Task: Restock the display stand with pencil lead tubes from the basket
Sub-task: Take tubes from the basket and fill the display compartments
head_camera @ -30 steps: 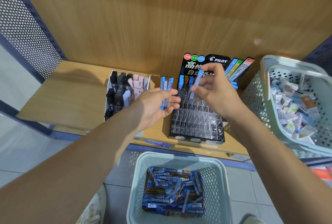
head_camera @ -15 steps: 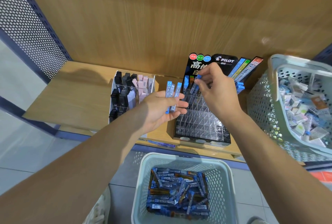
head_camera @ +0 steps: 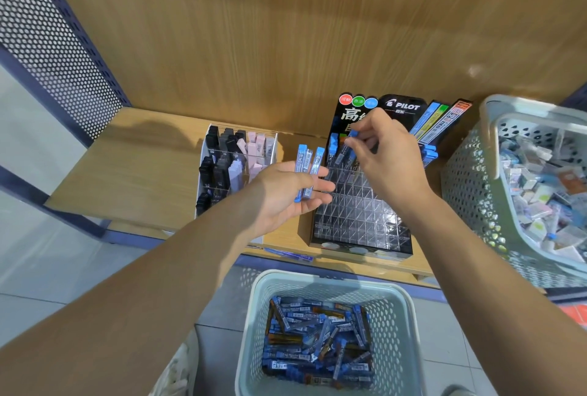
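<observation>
A black Pilot display stand [head_camera: 359,221] with clear grid slots sits on the wooden shelf. My right hand [head_camera: 386,157] pinches a blue-capped lead tube [head_camera: 347,149] by its top, its lower end in a back-row slot beside another standing tube [head_camera: 332,148]. My left hand [head_camera: 286,192], palm up just left of the stand, holds a few blue-capped lead tubes [head_camera: 306,164] in its fingers. A pale green basket [head_camera: 324,281] on the floor below holds several blue lead tubes [head_camera: 317,341].
A clear organiser [head_camera: 235,167] of black, grey and pink erasers stands left of the stand. A second pale basket [head_camera: 470,173] of mixed stationery sits at the right shelf end. One loose tube [head_camera: 289,254] lies at the shelf's front edge. A perforated metal panel [head_camera: 50,40] bounds the left.
My right hand carried its tube up to the stand's back row and lowered its end into a slot. My left hand kept hold of its tubes.
</observation>
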